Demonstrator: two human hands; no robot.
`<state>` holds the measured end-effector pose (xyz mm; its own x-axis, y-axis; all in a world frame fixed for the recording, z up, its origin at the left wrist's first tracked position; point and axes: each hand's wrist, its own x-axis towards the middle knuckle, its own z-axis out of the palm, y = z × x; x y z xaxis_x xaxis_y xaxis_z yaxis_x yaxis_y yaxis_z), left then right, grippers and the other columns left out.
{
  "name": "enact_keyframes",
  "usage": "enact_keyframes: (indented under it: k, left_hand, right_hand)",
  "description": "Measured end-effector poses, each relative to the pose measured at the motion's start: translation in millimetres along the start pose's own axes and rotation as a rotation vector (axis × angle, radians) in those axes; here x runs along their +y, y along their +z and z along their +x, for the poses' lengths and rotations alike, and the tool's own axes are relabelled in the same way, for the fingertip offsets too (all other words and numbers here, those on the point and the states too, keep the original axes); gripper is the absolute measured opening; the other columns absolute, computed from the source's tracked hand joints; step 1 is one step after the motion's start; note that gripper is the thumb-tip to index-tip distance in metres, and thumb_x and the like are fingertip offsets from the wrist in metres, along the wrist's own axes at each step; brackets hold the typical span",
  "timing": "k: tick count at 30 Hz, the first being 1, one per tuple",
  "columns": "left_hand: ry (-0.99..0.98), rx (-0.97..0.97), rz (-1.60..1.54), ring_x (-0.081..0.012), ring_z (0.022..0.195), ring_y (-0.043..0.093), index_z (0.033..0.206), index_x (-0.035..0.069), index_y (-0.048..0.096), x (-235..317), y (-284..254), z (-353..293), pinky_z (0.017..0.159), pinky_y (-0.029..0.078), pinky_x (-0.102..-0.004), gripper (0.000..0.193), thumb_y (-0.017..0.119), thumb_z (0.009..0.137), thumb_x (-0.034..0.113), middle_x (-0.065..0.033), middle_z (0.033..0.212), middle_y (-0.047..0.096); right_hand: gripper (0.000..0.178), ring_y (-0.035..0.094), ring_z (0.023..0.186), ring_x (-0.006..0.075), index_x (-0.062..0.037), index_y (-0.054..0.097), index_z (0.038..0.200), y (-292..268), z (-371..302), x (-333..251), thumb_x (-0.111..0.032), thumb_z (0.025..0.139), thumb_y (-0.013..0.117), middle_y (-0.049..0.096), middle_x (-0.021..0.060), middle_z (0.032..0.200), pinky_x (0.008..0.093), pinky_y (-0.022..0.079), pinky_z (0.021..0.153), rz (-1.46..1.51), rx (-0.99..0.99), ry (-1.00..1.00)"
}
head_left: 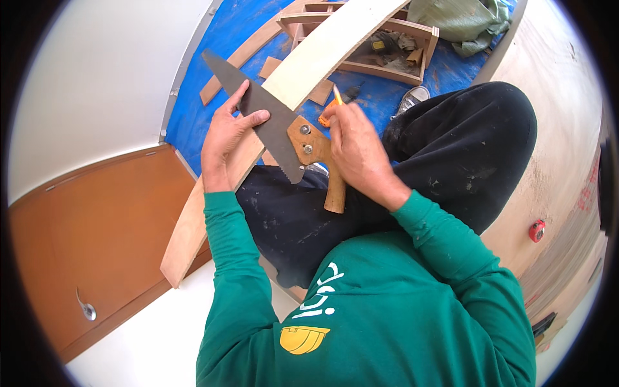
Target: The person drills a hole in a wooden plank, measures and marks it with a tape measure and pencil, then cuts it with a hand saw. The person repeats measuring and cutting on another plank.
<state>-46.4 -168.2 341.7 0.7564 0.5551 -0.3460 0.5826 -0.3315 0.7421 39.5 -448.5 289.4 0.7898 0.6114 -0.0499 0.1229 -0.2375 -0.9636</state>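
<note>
A handsaw with a wooden handle [335, 187] and a dark grey blade [267, 116] lies across a pale curved strip of plywood [329, 51]. My left hand [225, 132] grips the blade, thumb on its face and fingers round its far edge. More plywood [193, 232] shows on the other side of the blade; I cannot tell if it is the same piece. My right hand [358, 142], a little blurred, is closed above the saw handle on a slim yellow-orange pencil [338, 97], tip pointing away from me. An orange object [327, 119] shows beside those fingers, partly hidden.
Beyond the saw, a wooden frame box [387, 74] holding scraps stands on a blue sheet [445, 71], near wood offcuts [271, 66] and a green sack [451, 19]. My bent knee [496, 122] is at the right. A red tape measure [536, 230] lies on plywood sheets; a brown door [103, 226] is left.
</note>
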Motion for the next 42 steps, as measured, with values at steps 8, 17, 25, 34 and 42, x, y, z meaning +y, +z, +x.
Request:
enact_keyframes:
  k: [8,17,25,34,42]
  left_hand:
    - [-0.028,-0.015,-0.015,-0.0208,0.137,0.068,0.171,0.007,0.054,1,-1,-1,0.119,0.05,-0.0342,0.105,0.105,0.08,0.022,-0.0176,0.157,0.069]
    - [-0.066,-0.026,-0.118,-0.0185,0.132,0.071,0.171,0.003,0.051,-8,-2,-3,0.116,0.052,-0.0318,0.106,0.105,0.081,0.019,-0.0169,0.156,0.069]
    - [-0.062,-0.016,-0.152,-0.0192,0.128,0.072,0.172,0.002,0.049,-3,0,-6,0.113,0.055,-0.0319,0.105,0.104,0.083,0.014,-0.0178,0.153,0.07]
    - [-0.062,-0.015,-0.125,-0.0182,0.126,0.073,0.171,0.003,0.051,-7,-1,-4,0.112,0.056,-0.0312,0.105,0.104,0.082,0.014,-0.0169,0.15,0.072]
    - [-0.075,0.008,-0.086,-0.0157,0.123,0.073,0.172,0.008,0.053,-2,1,-6,0.11,0.056,-0.0308,0.1,0.101,0.085,0.012,-0.0116,0.153,0.071]
  right_hand:
    - [0.041,0.072,0.119,0.0471,-0.003,0.072,0.137,-5,69,-25,0.002,0.098,0.062,0.073,0.0257,0.124,0.0571,0.058,0.099,-0.136,-0.207,-0.134]
    - [0.029,0.072,0.114,0.0459,0.0052,0.072,0.128,21,35,-16,-0.012,0.106,0.066,0.067,0.0245,0.125,0.0575,0.059,0.099,-0.204,-0.207,-0.186]
    - [0.028,0.071,0.116,0.0446,0.0037,0.075,0.128,36,29,-7,-0.015,0.109,0.067,0.067,0.0219,0.127,0.0519,0.058,0.105,-0.036,-0.158,-0.117]
    - [0.029,0.07,0.117,0.0488,0.0068,0.071,0.129,38,29,-3,-0.013,0.11,0.063,0.062,0.0251,0.129,0.0574,0.057,0.103,-0.022,-0.173,-0.151]
    - [0.03,0.069,0.12,0.0479,0.0056,0.072,0.129,39,30,-1,-0.013,0.108,0.064,0.063,0.0251,0.129,0.0572,0.057,0.103,0.0,-0.186,-0.132]
